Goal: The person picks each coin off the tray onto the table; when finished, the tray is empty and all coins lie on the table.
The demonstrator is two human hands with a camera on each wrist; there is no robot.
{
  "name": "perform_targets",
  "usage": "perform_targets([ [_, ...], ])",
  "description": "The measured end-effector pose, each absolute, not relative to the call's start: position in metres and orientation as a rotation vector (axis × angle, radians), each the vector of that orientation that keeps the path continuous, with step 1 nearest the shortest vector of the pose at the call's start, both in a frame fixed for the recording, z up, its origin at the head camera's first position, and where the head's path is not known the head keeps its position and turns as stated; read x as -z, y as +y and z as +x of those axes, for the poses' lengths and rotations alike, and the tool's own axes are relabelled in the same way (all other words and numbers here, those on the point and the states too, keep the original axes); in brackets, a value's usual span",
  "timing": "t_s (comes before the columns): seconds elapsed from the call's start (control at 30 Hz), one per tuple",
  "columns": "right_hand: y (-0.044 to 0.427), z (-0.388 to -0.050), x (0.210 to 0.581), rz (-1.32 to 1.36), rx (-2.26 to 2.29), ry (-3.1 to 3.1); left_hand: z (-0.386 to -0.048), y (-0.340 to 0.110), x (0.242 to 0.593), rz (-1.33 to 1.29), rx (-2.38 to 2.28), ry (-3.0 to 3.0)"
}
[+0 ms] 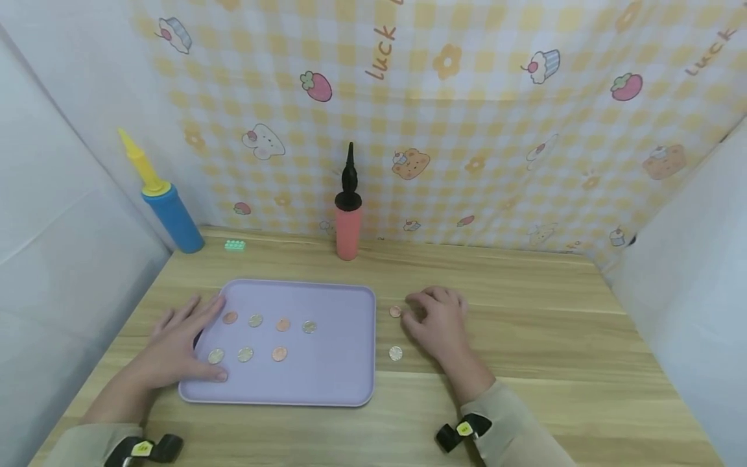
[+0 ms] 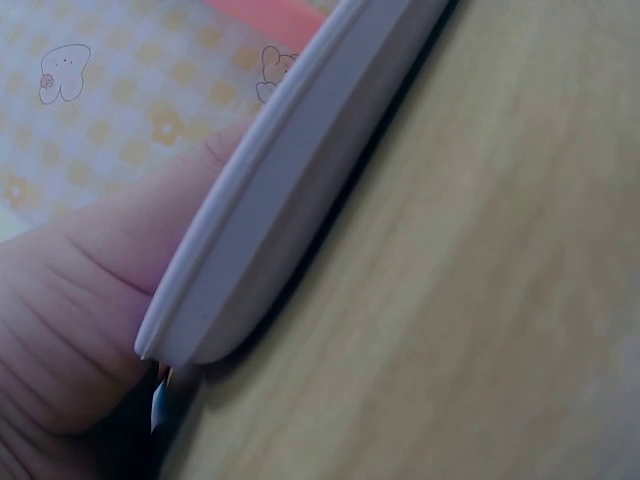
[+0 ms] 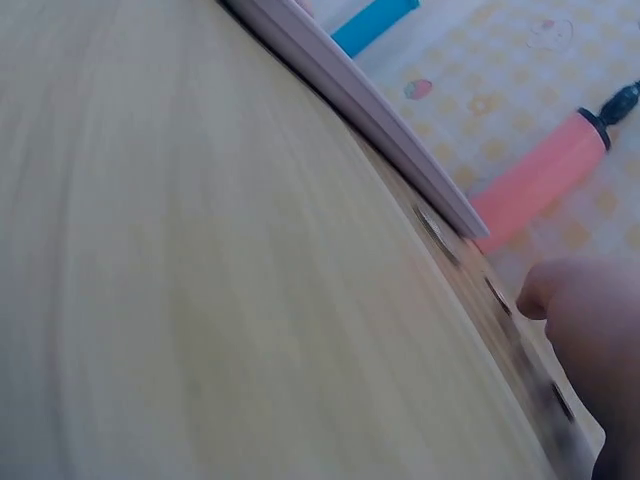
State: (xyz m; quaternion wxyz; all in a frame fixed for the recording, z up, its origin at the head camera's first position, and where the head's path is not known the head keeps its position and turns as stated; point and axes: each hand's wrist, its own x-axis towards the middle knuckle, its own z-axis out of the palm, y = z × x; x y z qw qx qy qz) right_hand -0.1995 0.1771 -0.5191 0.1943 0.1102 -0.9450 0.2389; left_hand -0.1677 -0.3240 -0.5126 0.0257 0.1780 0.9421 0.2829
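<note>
1. Copper coin (image 1: 395,312): flat on the wooden table (image 1: 554,324), just right of the tray, beside the right thumb tip.
2. Right hand (image 1: 440,324): thumb and forefinger spread with a gap, fingers bent. I see no pinch; whether skin touches the coin, I cannot tell.
3. Silver coin (image 1: 395,353): also on the table, nearer the person than the copper one.
4. Lilac tray (image 1: 338,383): left of both. I count seven coins (image 1: 246,354) lying in its left and middle part: four in the far row, three in the near row, copper and silver mixed.
5. Left hand (image 1: 175,347): fingers spread at the tray's left side, thumb over the rim.
6. Back of table: blue pump (image 1: 175,217) with yellow top at left, small green brick (image 1: 235,245) beside it, pink pump (image 1: 347,233) with black top behind the tray.
7. Yellow checked cloth (image 1: 496,117) hangs behind.
</note>
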Motion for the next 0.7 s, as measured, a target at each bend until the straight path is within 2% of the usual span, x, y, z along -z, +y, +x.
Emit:
perform_targets([
  [0.7, 0.072, -0.202, 0.515, 0.719, -0.666, -2.220, -0.170, -0.325, 0.513, 0.557, -0.870, 2.903],
])
